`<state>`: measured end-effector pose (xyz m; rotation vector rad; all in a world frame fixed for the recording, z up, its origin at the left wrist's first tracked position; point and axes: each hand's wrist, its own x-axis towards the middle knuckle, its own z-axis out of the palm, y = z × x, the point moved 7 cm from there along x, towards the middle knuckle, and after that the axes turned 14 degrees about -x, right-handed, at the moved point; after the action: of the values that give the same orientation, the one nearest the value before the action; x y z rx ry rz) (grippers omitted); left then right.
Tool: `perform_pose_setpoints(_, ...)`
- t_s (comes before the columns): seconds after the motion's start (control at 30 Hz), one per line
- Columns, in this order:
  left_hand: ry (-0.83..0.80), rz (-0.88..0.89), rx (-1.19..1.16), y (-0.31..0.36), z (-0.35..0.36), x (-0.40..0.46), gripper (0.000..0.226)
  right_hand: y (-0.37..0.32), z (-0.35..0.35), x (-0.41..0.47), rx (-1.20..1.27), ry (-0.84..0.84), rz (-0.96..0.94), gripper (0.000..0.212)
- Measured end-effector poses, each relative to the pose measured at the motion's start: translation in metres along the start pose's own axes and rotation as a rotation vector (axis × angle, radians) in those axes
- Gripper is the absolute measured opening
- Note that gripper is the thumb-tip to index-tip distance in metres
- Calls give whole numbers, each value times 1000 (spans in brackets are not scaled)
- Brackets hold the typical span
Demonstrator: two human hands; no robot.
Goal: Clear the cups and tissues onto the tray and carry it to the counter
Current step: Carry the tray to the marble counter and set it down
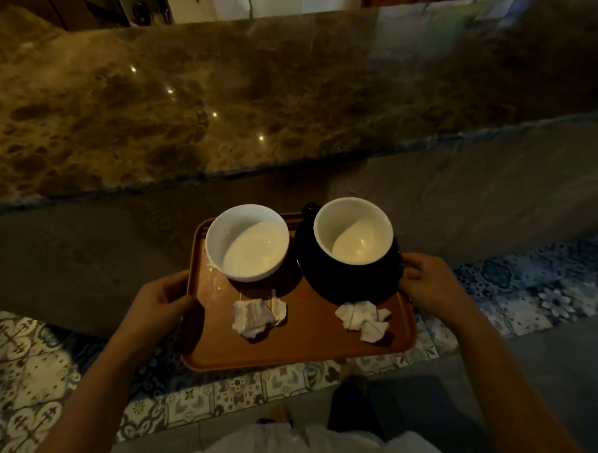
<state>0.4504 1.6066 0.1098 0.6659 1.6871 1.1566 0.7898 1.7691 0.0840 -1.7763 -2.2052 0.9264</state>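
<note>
I hold a brown tray (306, 342) in the air, below and in front of the marble counter (217, 103). My left hand (160, 301) grips its left edge and my right hand (426, 279) grips its right edge. A white cup (247, 242) stands at the tray's far left. A second cup (354, 236), black outside and white inside, stands on a black saucer (344, 286) at the far right. Two crumpled tissues lie nearer me, one (257, 315) on the left and one (363, 317) on the right.
The counter's front face (461, 198) drops to a floor of patterned tiles (33, 371). Grey floor (554, 369) lies at the right. My light shirt (300, 445) shows at the bottom edge. Cabinets and white panels stand beyond the counter.
</note>
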Motion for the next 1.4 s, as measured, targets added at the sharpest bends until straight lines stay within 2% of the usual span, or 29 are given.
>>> perform_pose_setpoints(0.3,117,6,-82,37,62,25,39,5,-76,76,65,-105,-123,20)
perform_pose_setpoints(0.43,97,27,-189,59,82,29,33,-7,-110,97,114,-155,-171,42)
perform_pose_setpoints(0.53,120,63,-186,77,87,40,37,-10,-124,116,104,-173,-172,31)
perform_pose_setpoints(0.67,162,109,-86,101,85,63,38,-19,-138,144,106,-170,-162,35)
perform_pose_setpoints(0.77,167,130,-61,116,82,87,38,-32,-146,167,117,-173,-159,23)
perform_pose_setpoints(1.1,140,212,100,191,68,183,34,-86,-180,253,5,-57,-156,23)
perform_pose_setpoints(1.4,166,128,79,239,75,273,35,-109,-205,348,-70,-100,-109,28)
